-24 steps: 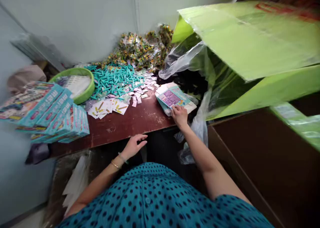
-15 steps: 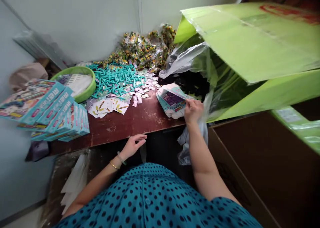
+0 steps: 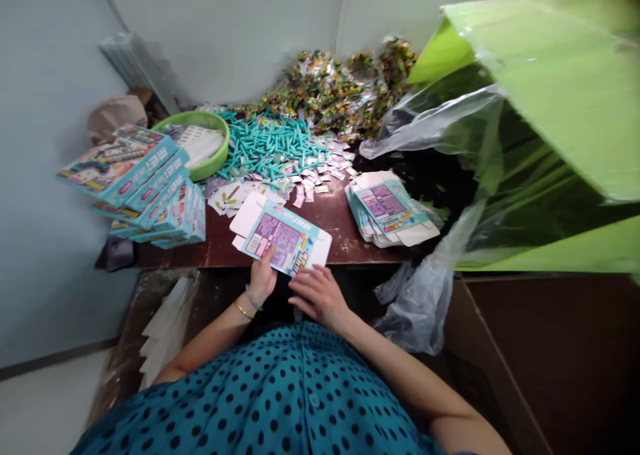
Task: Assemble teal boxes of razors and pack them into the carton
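Teal boxes (image 3: 150,195) stacked at left of table (image 3: 337,225). L hand (image 3: 263,278): grip pinching flat carton (image 3: 283,238) over table's near edge. R hand (image 3: 320,298) just beside it, grip wide, fingers loose. Carton pile (image 3: 387,212) further right.

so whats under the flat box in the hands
The brown table lies under the far part of the flattened carton. The left hand pinches its near edge, thumb on top; the fingers beneath are hidden. The right hand, open, sits at its near corner; contact unclear.

One loose carton (image 3: 280,238), one green basin (image 3: 213,168), roughly eight stacked boxes (image 3: 155,195)
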`<state>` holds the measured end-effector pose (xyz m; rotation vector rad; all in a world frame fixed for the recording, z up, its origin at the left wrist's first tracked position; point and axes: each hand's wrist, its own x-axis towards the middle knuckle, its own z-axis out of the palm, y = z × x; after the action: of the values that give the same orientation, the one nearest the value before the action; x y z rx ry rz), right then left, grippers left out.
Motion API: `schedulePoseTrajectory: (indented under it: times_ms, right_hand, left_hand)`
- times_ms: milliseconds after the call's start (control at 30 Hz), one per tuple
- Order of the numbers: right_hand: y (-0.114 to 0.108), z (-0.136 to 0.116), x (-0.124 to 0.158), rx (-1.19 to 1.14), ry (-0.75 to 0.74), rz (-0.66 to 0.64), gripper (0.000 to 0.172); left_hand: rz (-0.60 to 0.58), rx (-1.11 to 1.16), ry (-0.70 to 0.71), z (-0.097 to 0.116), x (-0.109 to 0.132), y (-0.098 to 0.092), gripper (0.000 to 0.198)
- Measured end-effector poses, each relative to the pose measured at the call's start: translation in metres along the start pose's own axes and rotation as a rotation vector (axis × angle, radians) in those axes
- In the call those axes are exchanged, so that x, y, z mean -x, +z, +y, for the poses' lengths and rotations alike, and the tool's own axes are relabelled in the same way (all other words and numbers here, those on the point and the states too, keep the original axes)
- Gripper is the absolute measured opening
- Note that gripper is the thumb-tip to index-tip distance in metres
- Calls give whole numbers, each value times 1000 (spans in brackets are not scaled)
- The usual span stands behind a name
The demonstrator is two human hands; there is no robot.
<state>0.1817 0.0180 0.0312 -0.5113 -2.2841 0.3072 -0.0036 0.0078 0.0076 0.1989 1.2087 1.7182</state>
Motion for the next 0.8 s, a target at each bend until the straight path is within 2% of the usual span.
schedulePoseTrajectory:
  times_ms: [100, 200, 233, 300, 367, 400, 467, 500, 600, 667, 733, 800]
  right_hand:
    - [11, 19, -11, 5, 407, 94, 57]
    - [18, 32, -22, -127, 708, 40, 81]
    - [21, 31, -23, -205, 764, 19, 84]
    - [27, 24, -21, -378, 845, 27, 71]
    - [34, 19, -13, -570, 892, 49, 51]
    - [36, 18, -9, -650, 907, 45, 47]
    - [41, 18, -1, -717, 924, 48, 47]
    - [42, 19, 2, -704, 925, 72, 48]
    - [45, 22, 4, -563, 887, 225, 53]
    - [46, 23, 3, -517, 855, 247, 48]
    - [46, 25, 2, -526, 847, 161, 45]
    - [44, 32, 2, -541, 847, 20, 53]
  left_hand:
    - [-86, -16, -75, 2, -2, -13, 63]
    - [-142, -78, -72, -4, 0, -23, 67]
    - [-145, -100, -42, -6, 0, -24, 70]
    - [-176, -163, 56, -7, -3, -25, 80]
    - [-207, -276, 204, -2, -12, -24, 94]
    - [-212, -344, 286, 2, -16, -25, 101]
    - [-212, -485, 424, 12, -25, -30, 103]
    - [-231, -545, 458, 16, -27, -34, 98]
    - [-340, -651, 434, 20, -25, -49, 75]
    - [-359, -672, 380, 18, -16, -59, 67]
    - [-317, -662, 326, 16, -6, -65, 57]
    - [-261, -632, 255, 15, 2, -66, 45]
